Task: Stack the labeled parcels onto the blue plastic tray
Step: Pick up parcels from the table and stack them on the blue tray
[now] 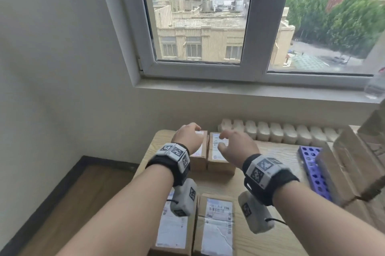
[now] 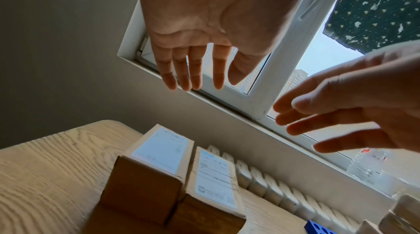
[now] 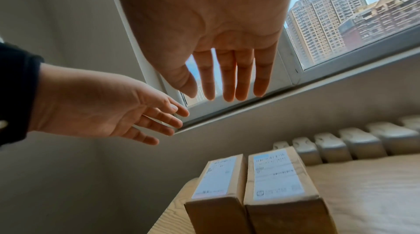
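Note:
Two brown parcels with white labels lie side by side at the table's far left: the left parcel (image 1: 202, 152) (image 2: 159, 153) (image 3: 216, 178) and the right parcel (image 1: 218, 154) (image 2: 216, 180) (image 3: 277, 175). My left hand (image 1: 188, 138) (image 2: 193, 72) hovers over the left one, fingers straight and spread, holding nothing. My right hand (image 1: 233, 145) (image 3: 227, 79) hovers over the right one, also open and empty. Two more labeled parcels (image 1: 216, 226) lie near the table's front edge. The blue perforated tray (image 1: 312, 172) sits at the right, with large cardboard boxes (image 1: 350, 168) on it.
A wooden table (image 1: 270, 151) stands against the wall under a window (image 1: 208, 26). A white radiator (image 1: 277, 132) runs along the table's far edge. A clear plastic bottle (image 1: 375, 85) stands on the sill at the right. The floor drops off to the table's left.

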Demonstrator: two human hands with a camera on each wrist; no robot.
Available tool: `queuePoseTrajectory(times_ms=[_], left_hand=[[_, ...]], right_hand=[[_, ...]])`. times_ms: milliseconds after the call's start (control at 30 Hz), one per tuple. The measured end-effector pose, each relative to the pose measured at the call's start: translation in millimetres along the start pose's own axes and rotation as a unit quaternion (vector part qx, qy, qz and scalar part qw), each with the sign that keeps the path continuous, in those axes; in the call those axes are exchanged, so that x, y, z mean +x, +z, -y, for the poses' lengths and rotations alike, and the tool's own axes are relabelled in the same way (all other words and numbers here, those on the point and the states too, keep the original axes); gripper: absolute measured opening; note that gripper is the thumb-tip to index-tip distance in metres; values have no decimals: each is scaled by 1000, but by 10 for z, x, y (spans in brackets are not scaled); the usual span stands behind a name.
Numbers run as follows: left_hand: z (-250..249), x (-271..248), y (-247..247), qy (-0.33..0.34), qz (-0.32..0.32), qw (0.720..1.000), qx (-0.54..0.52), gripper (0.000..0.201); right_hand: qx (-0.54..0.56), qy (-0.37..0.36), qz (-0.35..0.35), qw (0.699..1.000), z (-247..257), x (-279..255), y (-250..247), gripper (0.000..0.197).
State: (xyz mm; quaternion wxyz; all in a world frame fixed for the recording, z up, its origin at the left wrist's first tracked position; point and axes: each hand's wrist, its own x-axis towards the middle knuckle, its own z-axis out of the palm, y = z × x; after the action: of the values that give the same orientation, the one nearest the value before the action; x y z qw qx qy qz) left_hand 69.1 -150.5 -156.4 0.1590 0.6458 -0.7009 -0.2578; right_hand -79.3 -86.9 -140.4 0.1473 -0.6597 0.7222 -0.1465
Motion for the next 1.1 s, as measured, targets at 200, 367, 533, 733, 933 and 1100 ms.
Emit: queuePoseTrajectory(times_ms=[200,367,533,733,933,1100], left_hand=[[397,350,114,-33,34,999,-21,37],[603,592,276,-77,48,994,-53,44],[787,794,457,-131,71,986,-76,54],[947,933,681,-184,113,968,-125,59],[1311,1131,1073,-201,113,957,-176,73],[1233,1012,941,-232,105,935,-246,65]], right_hand=[[15,39,40,998,91,316,421,36],[47,50,73,995,88,561,724,39],[97,94,105,985,61,777,976,48],[136,133,135,973,23,910,1222,52],[145,133,136,971,10,954,1331,39],[204,159,138,956,-9,1024,1374,25]])
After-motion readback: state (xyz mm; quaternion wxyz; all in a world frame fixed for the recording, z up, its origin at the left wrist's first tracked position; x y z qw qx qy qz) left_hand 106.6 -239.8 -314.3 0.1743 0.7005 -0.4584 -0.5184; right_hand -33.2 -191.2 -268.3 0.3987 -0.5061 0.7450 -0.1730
